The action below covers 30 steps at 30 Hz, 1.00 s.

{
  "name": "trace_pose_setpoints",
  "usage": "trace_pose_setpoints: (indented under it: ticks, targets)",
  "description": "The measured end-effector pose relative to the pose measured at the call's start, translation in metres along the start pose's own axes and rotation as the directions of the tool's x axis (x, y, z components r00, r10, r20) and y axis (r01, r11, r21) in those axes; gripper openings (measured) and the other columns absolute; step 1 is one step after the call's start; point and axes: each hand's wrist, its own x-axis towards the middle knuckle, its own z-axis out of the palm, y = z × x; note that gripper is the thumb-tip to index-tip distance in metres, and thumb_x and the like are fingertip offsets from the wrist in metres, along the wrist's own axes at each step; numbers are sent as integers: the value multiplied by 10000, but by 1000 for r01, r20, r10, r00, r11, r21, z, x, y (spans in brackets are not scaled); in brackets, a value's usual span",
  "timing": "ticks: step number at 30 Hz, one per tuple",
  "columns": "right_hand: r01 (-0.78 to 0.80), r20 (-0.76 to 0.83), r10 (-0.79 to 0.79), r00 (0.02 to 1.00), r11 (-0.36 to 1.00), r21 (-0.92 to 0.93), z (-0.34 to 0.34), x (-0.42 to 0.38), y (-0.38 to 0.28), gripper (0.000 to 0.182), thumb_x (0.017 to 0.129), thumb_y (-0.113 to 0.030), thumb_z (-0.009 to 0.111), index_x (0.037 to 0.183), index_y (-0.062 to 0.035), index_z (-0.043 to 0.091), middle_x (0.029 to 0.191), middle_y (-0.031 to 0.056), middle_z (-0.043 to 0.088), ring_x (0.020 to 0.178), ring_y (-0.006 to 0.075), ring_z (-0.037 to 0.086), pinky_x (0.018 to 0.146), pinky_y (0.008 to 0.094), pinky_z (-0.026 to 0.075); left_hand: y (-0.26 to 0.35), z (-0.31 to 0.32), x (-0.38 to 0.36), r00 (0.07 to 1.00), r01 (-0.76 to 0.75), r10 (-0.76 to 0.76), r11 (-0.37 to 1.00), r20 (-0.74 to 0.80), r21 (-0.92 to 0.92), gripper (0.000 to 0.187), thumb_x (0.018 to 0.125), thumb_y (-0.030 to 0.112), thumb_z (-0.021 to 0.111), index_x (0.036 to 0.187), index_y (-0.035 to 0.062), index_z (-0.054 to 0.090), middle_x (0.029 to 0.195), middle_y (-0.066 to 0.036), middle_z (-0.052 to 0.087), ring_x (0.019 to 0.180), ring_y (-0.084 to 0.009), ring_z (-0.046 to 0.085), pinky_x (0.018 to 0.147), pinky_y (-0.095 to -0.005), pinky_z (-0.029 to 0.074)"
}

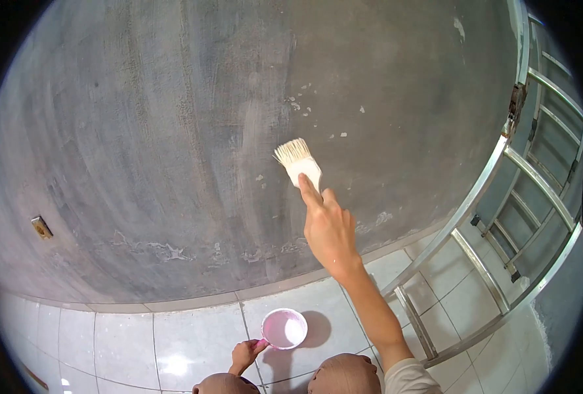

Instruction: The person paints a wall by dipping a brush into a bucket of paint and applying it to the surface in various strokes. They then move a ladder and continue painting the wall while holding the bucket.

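Note:
My right hand (331, 230) is closed around the handle of a wide white paintbrush (302, 169), index finger laid along it. The pale bristles point up and left, in front of the grey wall (226, 131); whether they touch it I cannot tell. Low down, my left hand (244, 355) grips the pink handle of a small round cup (284, 329) with white liquid inside. The cup is held above the tiled floor, left of my right forearm.
An aluminium ladder (478, 190) stands on the right, with another ladder (521, 210) behind it. A small socket box (41, 227) is set in the wall at the left. White tiles (124, 341) cover the floor, and my knees show at the bottom.

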Motion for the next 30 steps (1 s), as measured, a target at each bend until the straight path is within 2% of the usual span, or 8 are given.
trace_pose_setpoints:
  ticks: [5,9,12,17,19,22,27,30]
  targets:
    - [-53,152,55,987,998,-17,88,-52,26,579,771,21,478,1328,-83,362,839,260,548,662,418,602,594,471,502,8,-7,-1,999,24,-26,998,36,52,494,773,586,567,934,138,698,756,-121,664,701,-311,636,625,-387,493]
    - [-127,456,115,882,992,-4,156,-117,67,491,744,22,490,1228,-48,449,863,305,572,706,445,604,629,495,499,6,-4,-3,1000,-9,9,1000,13,30,494,773,577,577,923,123,699,765,-134,663,708,-309,640,630,-385,493]
    - [-120,522,101,847,993,3,145,-117,71,448,735,32,491,1178,-34,508,844,292,591,730,433,611,643,506,495,11,-9,0,1000,14,-15,998,15,64,485,780,562,581,927,114,699,769,-146,662,717,-307,643,635,-381,493]
    - [47,353,-51,934,999,20,71,-37,35,434,752,28,493,1177,-41,539,816,257,609,703,406,616,623,478,498,-3,2,2,1000,-8,8,1000,8,25,465,786,573,560,947,159,696,781,-131,663,741,-318,637,642,-395,493]
    - [54,261,-56,964,998,13,30,-11,16,432,777,11,492,1201,-58,536,818,239,595,654,388,610,583,451,501,-2,0,2,1000,6,-6,1000,15,27,465,786,570,563,948,154,696,784,-134,663,745,-316,637,643,-393,493]
    - [18,12,-18,1000,999,46,10,-12,0,440,792,-7,496,1227,-68,520,805,213,566,616,364,605,552,432,501,7,-5,-2,1000,20,-20,1000,22,8,460,786,559,572,947,146,695,783,-137,663,743,-315,637,639,-389,492]
    - [-14,110,20,994,998,-54,99,-56,27,609,775,8,482,1358,-93,338,852,227,537,587,356,602,532,418,504,13,-8,-2,998,50,-51,998,40,35,452,781,550,586,939,141,697,762,-133,661,709,-316,636,623,-383,490]
    - [-97,307,105,946,994,-42,135,-102,45,539,775,-12,477,1305,-67,397,848,247,565,666,391,612,585,452,508,9,-5,-3,1000,-21,21,1000,-10,0,455,777,554,589,927,139,700,747,-130,660,683,-306,637,613,-379,487]
